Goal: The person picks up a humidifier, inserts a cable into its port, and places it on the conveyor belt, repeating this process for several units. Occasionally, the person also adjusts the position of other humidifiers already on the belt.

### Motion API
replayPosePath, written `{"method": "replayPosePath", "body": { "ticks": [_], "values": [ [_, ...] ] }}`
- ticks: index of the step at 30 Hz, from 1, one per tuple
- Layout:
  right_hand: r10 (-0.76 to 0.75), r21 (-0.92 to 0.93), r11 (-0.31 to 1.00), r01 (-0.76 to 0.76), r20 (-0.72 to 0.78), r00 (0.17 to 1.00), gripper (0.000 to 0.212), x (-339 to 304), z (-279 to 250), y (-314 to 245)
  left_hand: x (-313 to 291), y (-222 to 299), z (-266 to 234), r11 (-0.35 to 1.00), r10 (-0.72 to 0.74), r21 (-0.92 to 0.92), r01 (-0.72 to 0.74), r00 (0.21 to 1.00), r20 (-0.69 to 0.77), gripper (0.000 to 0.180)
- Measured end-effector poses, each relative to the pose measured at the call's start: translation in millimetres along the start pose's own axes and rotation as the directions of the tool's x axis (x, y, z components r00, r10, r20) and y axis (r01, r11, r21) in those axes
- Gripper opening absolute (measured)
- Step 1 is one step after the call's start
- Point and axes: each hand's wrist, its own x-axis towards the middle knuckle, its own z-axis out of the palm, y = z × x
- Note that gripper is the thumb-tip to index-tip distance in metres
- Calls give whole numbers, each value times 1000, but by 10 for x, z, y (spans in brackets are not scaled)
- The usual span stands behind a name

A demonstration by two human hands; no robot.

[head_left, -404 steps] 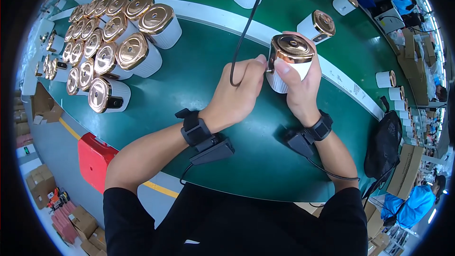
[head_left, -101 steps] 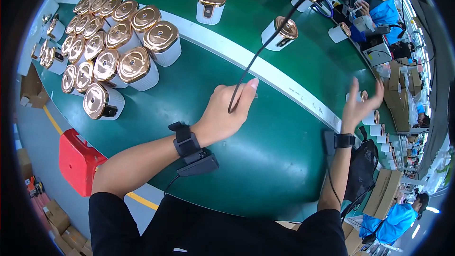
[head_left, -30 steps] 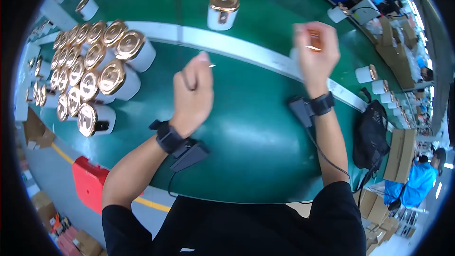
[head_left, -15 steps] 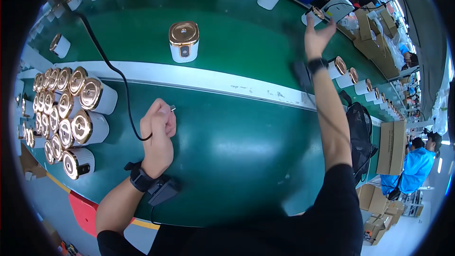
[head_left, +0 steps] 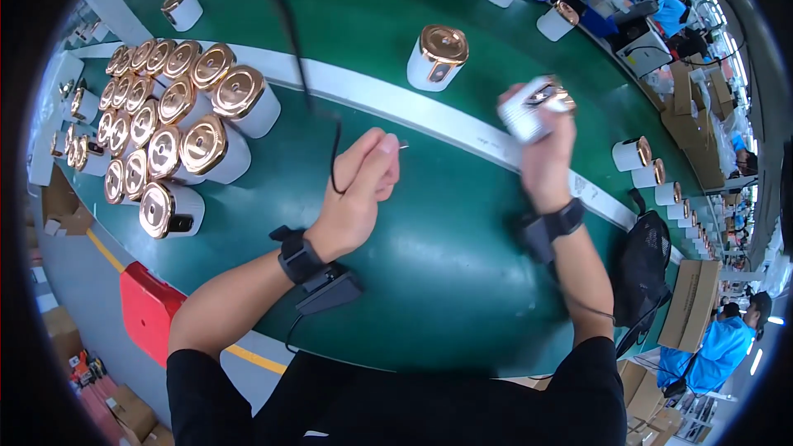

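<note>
Fingers [head_left: 562, 127] of the right hand [head_left: 548, 161] clasp a tilted, ribbed, gold-topped white canister [head_left: 520, 114]. Left hand [head_left: 353, 190] clenches a black cable [head_left: 335, 153].

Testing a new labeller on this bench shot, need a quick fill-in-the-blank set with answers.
1. The left hand holds a cable that is coloured ____.
2. The right hand holds a white canister whose lid is coloured ____.
3. Left or right: the black bag lies to the ____ of both hands.
4. The stool at the lower left is coloured ____.

Missing words: black; gold; right; red.
</note>
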Motion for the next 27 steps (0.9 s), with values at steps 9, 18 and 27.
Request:
{"method": "replayPosePath", "body": {
  "ticks": [9,18,27],
  "values": [
    [104,-127,988,-87,141,985,49,-522,872,142,-36,-84,37,950,98,296,-97,995,9,34],
    [-43,-255,964,75,128,991,53,-540,964,125,-100,13,96,826,185,546,-142,982,-25,35],
    [0,-216,976,36,161,987,50,-519,889,158,-85,17,121,778,196,617,-121,979,-56,39]
  ]
}}
